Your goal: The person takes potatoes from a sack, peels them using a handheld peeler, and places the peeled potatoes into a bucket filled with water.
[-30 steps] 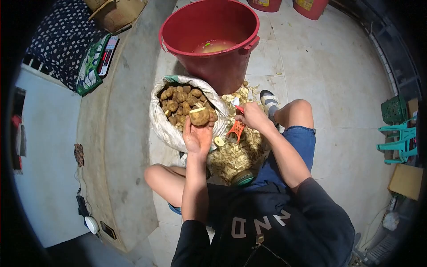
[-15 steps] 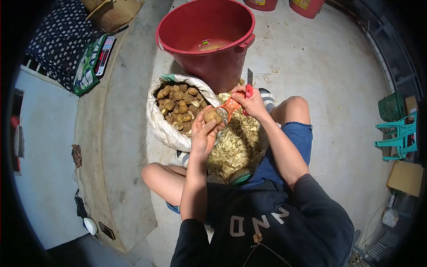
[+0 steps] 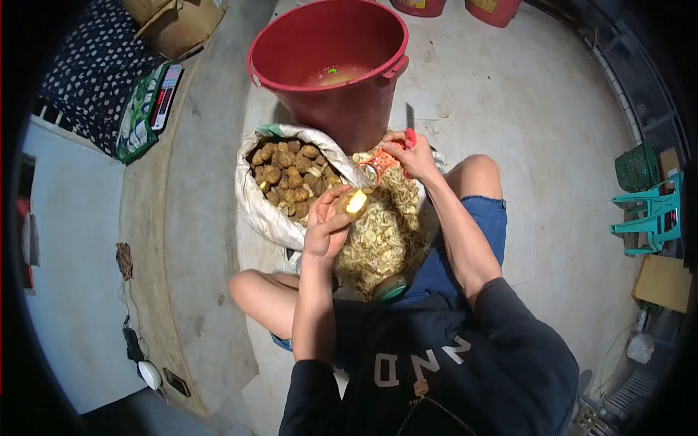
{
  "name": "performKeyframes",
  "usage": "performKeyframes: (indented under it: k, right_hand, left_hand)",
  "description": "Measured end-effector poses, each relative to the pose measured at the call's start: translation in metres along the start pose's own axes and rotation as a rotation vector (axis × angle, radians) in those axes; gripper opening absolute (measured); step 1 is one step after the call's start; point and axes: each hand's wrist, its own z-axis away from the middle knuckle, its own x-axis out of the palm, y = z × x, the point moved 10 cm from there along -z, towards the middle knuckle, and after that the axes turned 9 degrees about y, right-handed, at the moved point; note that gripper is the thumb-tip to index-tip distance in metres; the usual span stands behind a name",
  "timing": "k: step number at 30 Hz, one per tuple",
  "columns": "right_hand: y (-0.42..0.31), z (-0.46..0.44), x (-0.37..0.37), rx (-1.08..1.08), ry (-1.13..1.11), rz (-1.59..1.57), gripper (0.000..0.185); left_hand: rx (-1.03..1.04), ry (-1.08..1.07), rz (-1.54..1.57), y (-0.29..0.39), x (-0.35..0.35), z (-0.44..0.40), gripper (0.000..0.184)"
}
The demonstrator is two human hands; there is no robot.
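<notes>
L hand (image 3: 324,227) curled round part-peeled tuber (image 3: 350,206), thumb pressing its side; pale patch bared, brown skin left elsewhere; R hand (image 3: 416,156) clasps orange peeler (image 3: 383,163) + red-handled knife (image 3: 411,138), peeler close by tuber, contact can't tell; big heap of peelings (image 3: 374,247) below, so prob. lots done; white sack (image 3: 270,224) beyond w/ many unpeeled tubers (image 3: 291,174), so lots left; red tub (image 3: 342,120) behind, some liquid (image 3: 340,75) inside.

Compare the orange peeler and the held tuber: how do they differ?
Colour: the peeler is orange; the tuber is brown with a pale bare patch.
Shape: the peeler is forked; the tuber is rounded.
Grip: the right hand holds the peeler; the left hand holds the tuber.
Shared: both are hand-held.
</notes>
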Motion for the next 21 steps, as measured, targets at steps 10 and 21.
performKeyframes:
  k: [10,21]
  right_hand:
    - [-0.032,0.012,0.000,-0.099,0.077,-0.175,0.012]
    - [-0.024,0.017,0.002,-0.061,0.025,-0.138,0.012]
  left_hand:
    - [0.018,0.079,0.108,-0.003,-0.010,-0.007,0.051]
    - [0.082,0.111,-0.109,-0.011,-0.025,-0.009,0.054]
